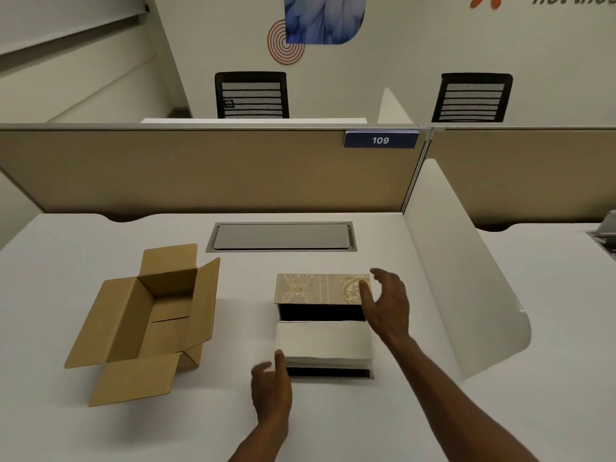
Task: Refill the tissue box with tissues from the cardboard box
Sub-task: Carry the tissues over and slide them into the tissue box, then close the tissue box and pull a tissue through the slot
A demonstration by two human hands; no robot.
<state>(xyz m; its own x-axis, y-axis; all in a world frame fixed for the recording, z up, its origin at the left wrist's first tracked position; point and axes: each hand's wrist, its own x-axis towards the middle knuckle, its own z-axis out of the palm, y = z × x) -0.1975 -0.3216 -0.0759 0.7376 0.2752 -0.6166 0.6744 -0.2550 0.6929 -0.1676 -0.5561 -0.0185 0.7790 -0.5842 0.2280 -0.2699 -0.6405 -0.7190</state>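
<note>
The tissue box (321,311) lies open in the middle of the white desk, its gold patterned lid (316,288) raised at the far side. A white stack of tissues (321,341) fills the near part of the dark interior. My left hand (271,386) rests at the box's near left corner, fingers apart, thumb touching the tissue stack's edge. My right hand (388,303) hovers at the lid's right end with spread fingers, holding nothing. The brown cardboard box (150,318) stands to the left with all flaps open; its inside looks empty.
A grey cable hatch (281,236) is set into the desk behind the boxes. A tan partition (200,168) with a blue "109" sign closes the far edge. A white curved divider (466,295) stands at the right. Two black chairs sit beyond.
</note>
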